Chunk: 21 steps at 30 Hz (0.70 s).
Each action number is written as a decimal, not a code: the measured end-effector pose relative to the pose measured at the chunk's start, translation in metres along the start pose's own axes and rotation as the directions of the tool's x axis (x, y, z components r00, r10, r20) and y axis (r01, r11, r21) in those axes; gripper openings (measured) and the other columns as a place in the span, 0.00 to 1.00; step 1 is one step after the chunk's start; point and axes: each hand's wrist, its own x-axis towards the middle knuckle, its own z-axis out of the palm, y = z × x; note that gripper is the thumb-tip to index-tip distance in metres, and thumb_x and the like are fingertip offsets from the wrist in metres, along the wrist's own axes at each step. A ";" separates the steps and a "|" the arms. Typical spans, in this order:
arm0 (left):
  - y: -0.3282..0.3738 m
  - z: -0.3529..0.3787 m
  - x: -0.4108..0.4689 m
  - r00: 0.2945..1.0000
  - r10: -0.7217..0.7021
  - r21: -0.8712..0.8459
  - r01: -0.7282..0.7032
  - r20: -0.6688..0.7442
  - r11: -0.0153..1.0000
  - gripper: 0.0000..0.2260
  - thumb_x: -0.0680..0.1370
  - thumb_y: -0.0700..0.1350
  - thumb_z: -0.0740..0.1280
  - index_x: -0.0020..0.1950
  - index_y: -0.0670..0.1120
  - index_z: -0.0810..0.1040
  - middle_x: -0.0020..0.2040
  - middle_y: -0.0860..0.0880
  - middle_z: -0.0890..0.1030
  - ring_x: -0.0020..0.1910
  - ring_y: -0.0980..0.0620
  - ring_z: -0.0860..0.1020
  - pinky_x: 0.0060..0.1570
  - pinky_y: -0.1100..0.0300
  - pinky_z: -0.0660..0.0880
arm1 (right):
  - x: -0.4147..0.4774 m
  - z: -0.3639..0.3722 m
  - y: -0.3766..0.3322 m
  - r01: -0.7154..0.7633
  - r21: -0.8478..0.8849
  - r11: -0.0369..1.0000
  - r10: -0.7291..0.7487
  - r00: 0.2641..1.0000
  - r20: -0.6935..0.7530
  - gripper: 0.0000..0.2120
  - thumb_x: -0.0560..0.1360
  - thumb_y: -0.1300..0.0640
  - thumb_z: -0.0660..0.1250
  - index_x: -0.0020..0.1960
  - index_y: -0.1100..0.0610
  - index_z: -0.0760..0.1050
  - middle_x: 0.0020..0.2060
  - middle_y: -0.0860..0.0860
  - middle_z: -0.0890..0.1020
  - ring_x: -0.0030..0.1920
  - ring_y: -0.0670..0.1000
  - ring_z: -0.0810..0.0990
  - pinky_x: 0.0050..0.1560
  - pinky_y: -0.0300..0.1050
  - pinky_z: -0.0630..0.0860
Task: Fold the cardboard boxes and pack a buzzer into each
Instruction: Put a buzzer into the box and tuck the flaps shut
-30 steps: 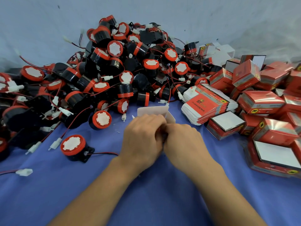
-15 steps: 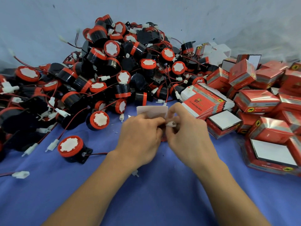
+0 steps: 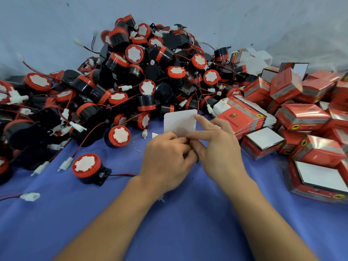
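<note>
Box [image 3: 178, 121] is the reference: held over the blue cloth [image 3: 169, 232], white flap up and open, body hidden behind both hands.
- Left hand [image 3: 167, 159]: fingers curled round the box's lower part, gripping it from the left.
- Right hand [image 3: 218, 147]: index finger straight, tip on the flap's right edge near the top corner; thumb and another finger pinch at the flap's base, touching the left fingers.
- Can't tell what's inside the box.
- Buzzer heap [image 3: 141, 72]: behind and left of the box, red wires tangled through it.
- Loose buzzer [image 3: 86, 167]: left of the box, apart from the heap, white face up.
- Stack of flat boxes [image 3: 243, 117]: just right of the box, behind the right hand.
- Folded boxes [image 3: 305, 113]: piled further right of the box, some open.
</note>
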 end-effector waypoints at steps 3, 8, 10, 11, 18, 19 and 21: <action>-0.001 0.000 -0.002 0.998 0.042 -0.040 -0.043 -0.043 0.998 0.11 0.77 0.47 0.66 0.42 0.50 0.88 0.39 0.57 0.86 0.39 0.52 0.78 0.35 0.52 0.75 | -0.002 0.001 -0.006 0.004 -0.187 0.982 -0.024 0.994 -0.106 0.09 0.75 0.59 0.73 0.41 0.46 0.88 0.64 0.42 0.82 0.58 0.52 0.68 0.59 0.47 0.65; 0.000 0.000 -0.001 0.997 0.077 -0.016 -0.077 -0.006 0.997 0.09 0.74 0.46 0.67 0.44 0.50 0.88 0.43 0.58 0.87 0.42 0.51 0.80 0.36 0.51 0.76 | -0.003 0.001 -0.006 -0.006 -0.351 0.936 0.001 1.000 -0.014 0.11 0.76 0.57 0.68 0.43 0.45 0.87 0.73 0.49 0.76 0.71 0.61 0.68 0.66 0.51 0.59; 0.002 0.001 0.000 0.997 0.075 -0.003 -0.075 0.012 0.997 0.09 0.73 0.46 0.67 0.44 0.51 0.88 0.44 0.59 0.86 0.42 0.51 0.79 0.36 0.51 0.76 | -0.001 -0.001 -0.002 -0.035 -0.328 0.944 0.066 0.994 0.085 0.11 0.80 0.55 0.65 0.49 0.45 0.86 0.80 0.53 0.65 0.79 0.61 0.58 0.70 0.52 0.55; 0.003 0.002 0.000 0.997 0.072 -0.001 -0.072 0.021 0.997 0.08 0.73 0.46 0.68 0.44 0.51 0.88 0.44 0.59 0.86 0.43 0.51 0.79 0.37 0.52 0.76 | 0.000 -0.001 0.000 -0.035 -0.313 0.949 0.080 0.988 0.134 0.12 0.81 0.55 0.63 0.53 0.45 0.84 0.82 0.53 0.60 0.82 0.58 0.53 0.72 0.52 0.54; 0.002 0.000 -0.001 0.995 0.069 0.004 -0.069 0.067 0.998 0.08 0.72 0.48 0.70 0.46 0.53 0.88 0.47 0.59 0.86 0.43 0.50 0.78 0.37 0.53 0.76 | -0.002 -0.012 0.002 -0.063 0.012 0.998 0.051 0.895 0.444 0.16 0.79 0.59 0.54 0.60 0.50 0.77 0.70 0.52 0.72 0.70 0.53 0.65 0.70 0.52 0.67; 0.002 0.000 0.000 0.994 0.074 0.008 -0.075 0.082 0.997 0.08 0.71 0.49 0.69 0.47 0.54 0.88 0.47 0.59 0.86 0.43 0.51 0.78 0.37 0.53 0.76 | -0.003 -0.013 0.002 -0.096 0.066 0.993 0.053 0.880 0.472 0.15 0.79 0.58 0.56 0.60 0.49 0.77 0.64 0.48 0.74 0.66 0.52 0.67 0.67 0.51 0.69; 0.004 -0.002 0.000 0.988 0.083 0.040 -0.089 0.130 0.995 0.10 0.71 0.50 0.67 0.47 0.55 0.87 0.47 0.58 0.86 0.44 0.51 0.78 0.38 0.53 0.76 | -0.004 -0.016 0.002 -0.117 0.085 0.990 0.058 0.859 0.509 0.15 0.77 0.57 0.58 0.61 0.48 0.75 0.55 0.43 0.73 0.60 0.49 0.68 0.63 0.49 0.71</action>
